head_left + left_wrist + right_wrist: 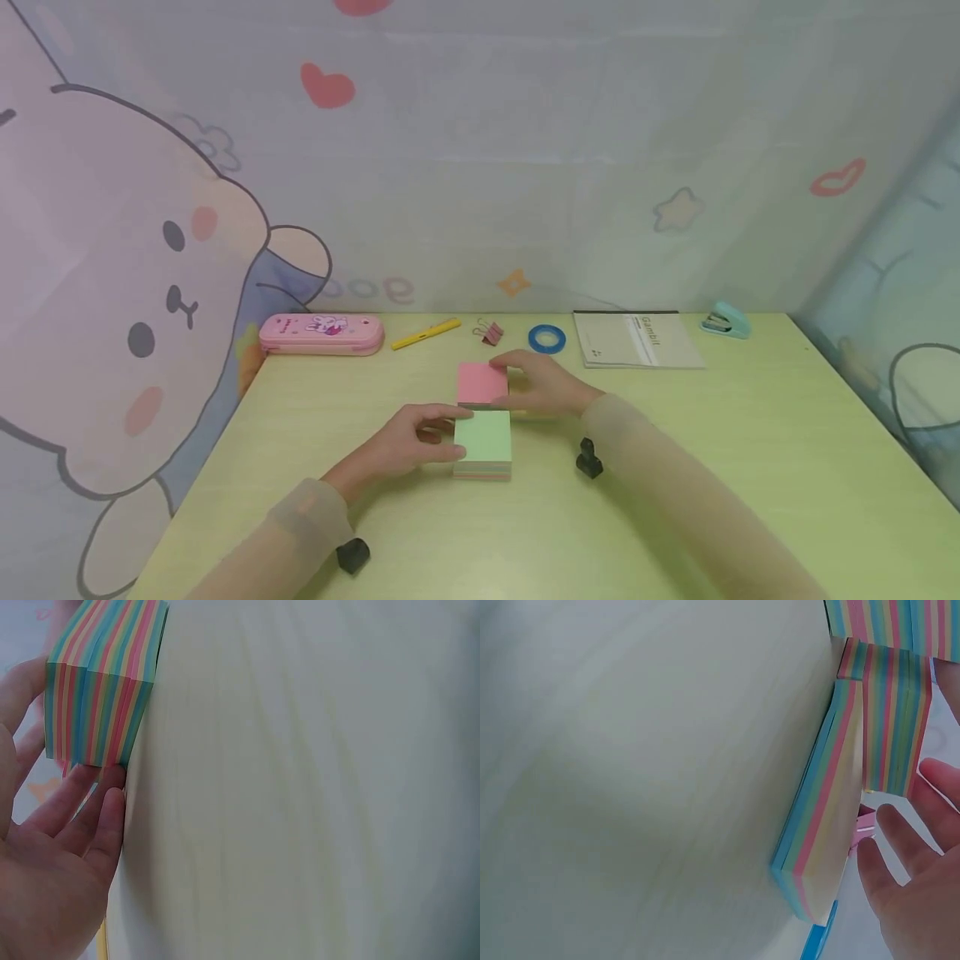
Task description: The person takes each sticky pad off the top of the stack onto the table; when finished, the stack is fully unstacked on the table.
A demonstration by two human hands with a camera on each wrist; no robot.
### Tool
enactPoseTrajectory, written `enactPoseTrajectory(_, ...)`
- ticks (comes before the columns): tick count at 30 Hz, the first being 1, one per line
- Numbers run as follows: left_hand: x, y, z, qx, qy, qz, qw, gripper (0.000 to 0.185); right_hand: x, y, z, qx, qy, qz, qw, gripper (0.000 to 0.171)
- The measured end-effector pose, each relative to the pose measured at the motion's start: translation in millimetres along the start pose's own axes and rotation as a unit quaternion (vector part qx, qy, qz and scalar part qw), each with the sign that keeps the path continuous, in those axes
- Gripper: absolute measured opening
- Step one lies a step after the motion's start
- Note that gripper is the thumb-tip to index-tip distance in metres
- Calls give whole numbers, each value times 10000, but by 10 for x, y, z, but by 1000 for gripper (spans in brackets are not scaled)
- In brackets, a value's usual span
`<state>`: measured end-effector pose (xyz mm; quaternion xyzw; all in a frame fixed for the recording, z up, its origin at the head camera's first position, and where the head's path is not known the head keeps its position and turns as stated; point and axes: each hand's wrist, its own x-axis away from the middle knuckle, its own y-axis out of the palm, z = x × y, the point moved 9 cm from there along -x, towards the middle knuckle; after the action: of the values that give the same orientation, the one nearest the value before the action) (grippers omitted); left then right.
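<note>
Two thick stacks of sticky notes stand one behind the other on the table. The nearer green-topped stack (483, 437) has striped coloured sides. At its left side my left hand (401, 442) holds it, thumb on the left edge and index finger at the back corner. Behind it is the pink-topped stack (481, 382). My right hand (551, 387) spans that one from the right, index finger at the back edge, thumb at the front. In the right wrist view, a lower yellow-topped stack (838, 817) lies beside it, under the right hand; its other fingers are spread.
Along the back of the pale table (675, 467) lie a pink pencil case (322, 335), yellow pen (426, 334), pink binder clips (491, 334), blue tape roll (533, 339), notebook (637, 342) and mint stapler (726, 322). A printed curtain (480, 167) hangs behind.
</note>
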<state>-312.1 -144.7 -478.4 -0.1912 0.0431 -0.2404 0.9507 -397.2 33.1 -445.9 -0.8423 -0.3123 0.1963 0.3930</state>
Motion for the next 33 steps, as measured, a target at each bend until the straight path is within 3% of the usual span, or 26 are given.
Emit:
enactPoseTrajectory(15, 11, -13, 22, -51, -6, 53, 10000, 51, -115, 71, -39, 440, -89, -50, 9990, 75)
enactPoseTrajectory(25, 12, -18, 46, 24, 37, 54, 10000, 52, -63, -46, 50, 30, 131, 97, 9999, 80)
enactPoseTrajectory(33, 29, -16, 41, -11, 71, 74, 9999, 52, 232, -345, 228, -558, 192, 279, 9979, 79)
